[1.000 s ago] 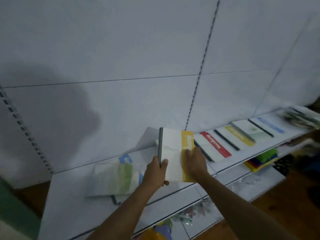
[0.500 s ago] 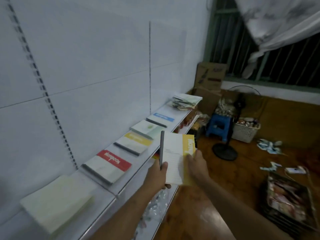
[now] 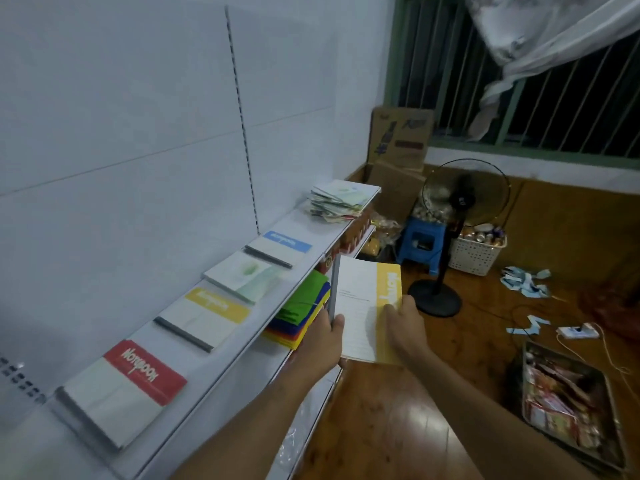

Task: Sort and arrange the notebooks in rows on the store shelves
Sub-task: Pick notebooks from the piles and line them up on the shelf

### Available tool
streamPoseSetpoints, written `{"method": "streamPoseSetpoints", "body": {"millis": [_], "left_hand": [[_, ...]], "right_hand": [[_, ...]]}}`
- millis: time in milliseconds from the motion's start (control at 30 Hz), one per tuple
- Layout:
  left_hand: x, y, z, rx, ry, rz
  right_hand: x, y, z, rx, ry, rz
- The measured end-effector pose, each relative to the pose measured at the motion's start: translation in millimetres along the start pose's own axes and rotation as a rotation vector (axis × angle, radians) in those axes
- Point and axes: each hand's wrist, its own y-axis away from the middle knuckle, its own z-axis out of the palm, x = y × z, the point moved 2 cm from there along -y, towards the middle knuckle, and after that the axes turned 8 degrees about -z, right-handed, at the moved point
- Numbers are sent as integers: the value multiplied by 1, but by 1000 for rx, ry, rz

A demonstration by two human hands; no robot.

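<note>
You hold a yellow-banded notebook (image 3: 363, 306) off the front edge of the shelf (image 3: 242, 344).
Your left hand (image 3: 323, 341) grips its spine; your right hand (image 3: 403, 325) clasps the yellow side. Four notebooks lie in a row along the shelf.

White wall (image 3: 138, 98), wooden floor (image 3: 398, 427), barred window (image 3: 554, 109), standing fan (image 3: 464, 199)

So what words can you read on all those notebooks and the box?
"Notebook": on the red-banded notebook, seen upside down.
Yellow-banded notebook on the shelf: title too blurred to read.
Blue-banded notebook: too blurred.
Yellow notebook in the left hand and right hand: title partly covered, small print too small.
Cardboard box: printing unreadable.
</note>
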Motion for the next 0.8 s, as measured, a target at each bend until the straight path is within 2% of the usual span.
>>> {"method": "streamPoseSetpoints", "body": {"millis": [133, 300, 433, 567, 633, 800], "left_hand": [[1, -48, -27, 64, 38, -29], [-11, -95, -82, 270, 58, -76], [-38, -120, -135, 367, 62, -156], [-80, -121, -177, 474, -4, -308], [-103, -118, -190, 510, -56, -401], [-146, -109, -201, 613, -17, -544]], "right_hand": [[-23, -46, 36, -62, -5, -45], [-62, -93, 102, -195, 19, -83], [-94, -119, 168, -318, 178, -204], [-111, -120, 237, -499, 307, -356], [-118, -116, 261, -580, 248, -400], [-118, -117, 321, -809, 328, -530]]}}
